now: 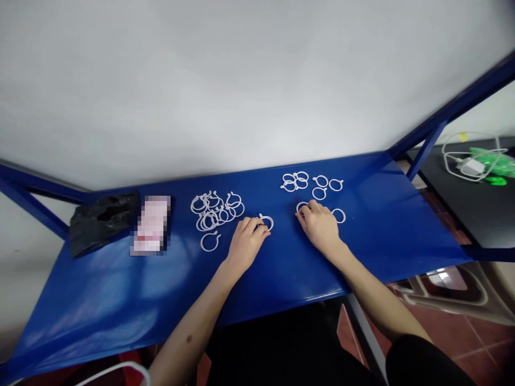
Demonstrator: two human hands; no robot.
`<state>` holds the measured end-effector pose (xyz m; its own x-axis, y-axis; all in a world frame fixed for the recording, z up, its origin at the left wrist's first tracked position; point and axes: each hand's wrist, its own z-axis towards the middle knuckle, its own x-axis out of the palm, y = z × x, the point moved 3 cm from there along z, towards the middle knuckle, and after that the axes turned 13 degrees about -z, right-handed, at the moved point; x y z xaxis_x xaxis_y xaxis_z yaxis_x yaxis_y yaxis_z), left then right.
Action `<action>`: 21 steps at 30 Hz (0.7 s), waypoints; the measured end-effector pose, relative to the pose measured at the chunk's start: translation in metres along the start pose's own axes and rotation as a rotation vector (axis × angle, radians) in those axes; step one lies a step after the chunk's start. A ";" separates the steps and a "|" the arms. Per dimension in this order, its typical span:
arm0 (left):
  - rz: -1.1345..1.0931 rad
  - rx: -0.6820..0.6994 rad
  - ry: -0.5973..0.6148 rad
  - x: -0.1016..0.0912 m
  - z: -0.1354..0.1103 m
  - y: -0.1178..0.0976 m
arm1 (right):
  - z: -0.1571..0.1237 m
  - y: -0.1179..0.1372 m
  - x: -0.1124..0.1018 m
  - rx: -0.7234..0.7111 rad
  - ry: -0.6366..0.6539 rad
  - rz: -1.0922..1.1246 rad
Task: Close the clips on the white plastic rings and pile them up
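My left hand (245, 242) rests on the blue shelf (120, 300), its fingers curled round a white plastic ring (266, 221). My right hand (319, 222) lies palm down beside it, its fingertips on another white ring (301, 207). A heap of several white rings (215, 210) lies left of my left hand, with one loose ring (210, 242) in front of it. Several separate rings (311, 184) are spread out beyond my right hand, and one more ring (339, 215) sits just to its right.
A black plastic bag (100, 220) and a phone (152, 224) lie at the shelf's left end. A white wall rises behind. Blue frame bars (442, 115) slope at the right, and beyond them a dark table carries a white charger with cable (469, 161) and green items (493, 163).
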<state>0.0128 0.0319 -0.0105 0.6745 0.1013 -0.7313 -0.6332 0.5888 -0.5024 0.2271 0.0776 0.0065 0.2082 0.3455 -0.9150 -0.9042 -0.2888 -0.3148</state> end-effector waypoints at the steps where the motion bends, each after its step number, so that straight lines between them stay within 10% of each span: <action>1: -0.010 -0.002 0.004 0.001 0.000 0.000 | 0.000 0.001 0.001 -0.001 0.010 0.008; 12: -0.176 -0.028 0.023 0.001 0.000 0.000 | 0.009 0.029 -0.020 -0.523 -0.072 0.455; 21: -0.211 -0.126 -0.085 0.000 -0.002 0.000 | -0.001 0.041 -0.013 -0.540 -0.188 0.473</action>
<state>0.0119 0.0309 -0.0117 0.8226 0.0573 -0.5657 -0.5140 0.5004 -0.6967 0.1873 0.0603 0.0052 -0.2693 0.2085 -0.9402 -0.5619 -0.8269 -0.0224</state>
